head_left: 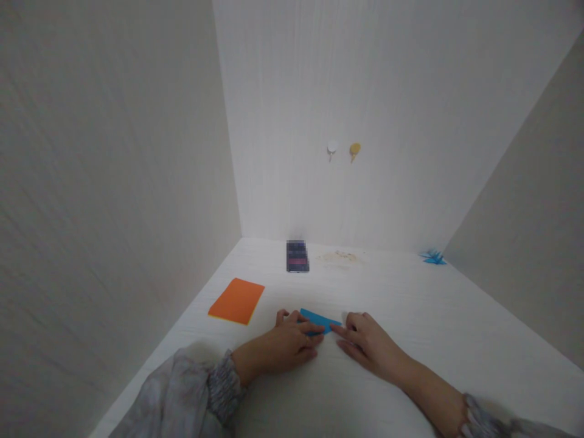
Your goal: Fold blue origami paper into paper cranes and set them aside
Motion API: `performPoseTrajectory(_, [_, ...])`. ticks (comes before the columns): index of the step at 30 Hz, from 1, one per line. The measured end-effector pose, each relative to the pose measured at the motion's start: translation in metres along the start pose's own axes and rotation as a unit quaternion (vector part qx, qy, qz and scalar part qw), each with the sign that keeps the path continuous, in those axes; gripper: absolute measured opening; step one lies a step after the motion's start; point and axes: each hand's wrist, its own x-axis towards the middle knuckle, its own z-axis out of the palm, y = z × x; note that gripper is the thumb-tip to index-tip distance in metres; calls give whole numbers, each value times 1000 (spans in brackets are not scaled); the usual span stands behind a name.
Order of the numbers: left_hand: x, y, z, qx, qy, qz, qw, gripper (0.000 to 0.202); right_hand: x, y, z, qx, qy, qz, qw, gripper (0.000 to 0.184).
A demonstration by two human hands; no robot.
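A folded piece of blue origami paper [323,319] lies on the white tabletop, its narrow end pointing right. My left hand [296,340] rests over its left and lower part, fingers stretched out across it and covering some of it. At the paper's right tip, the extended index finger of my right hand [365,340] touches the edge. The right thumb sits apart below, while the other fingers curl in. Neither hand is wrapped round the paper.
Left of my hands lies a stack of orange paper [238,301]. A phone [297,257] is near the back wall, beside a brownish mark [340,257]. A blue folded paper piece [433,258] sits in the right back corner. A white hook [331,148] and a yellow hook [354,149] are on the wall.
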Motion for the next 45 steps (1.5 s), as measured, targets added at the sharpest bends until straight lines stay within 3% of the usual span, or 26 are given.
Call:
performPoseTrajectory(4, [0,1,-2,-2,-5,-2,1000,34,3,-5,-1,-11,-8,13,1000,32])
performPoseTrajectory(14, [0,-1,2,3,5,1,1000,34,-1,10,3,-56,20,53,997,33])
performPoseTrajectory(18, [1,0,0,-4,1,-11,1000,33,-2,6,1,-69,21,39,997,33])
performPoseTrajectory(23, [1,0,0,-9,-7,-10,1000,33,1,-3,-2,-51,11,-16,999,34])
performPoseTrajectory(36, [7,3,-2,4,20,-16,1000,30,4,5,1,3,-8,35,999,32])
performPoseTrajectory(45, [19,11,8,51,52,-24,997,47,5,8,2,21,-20,31,999,30])
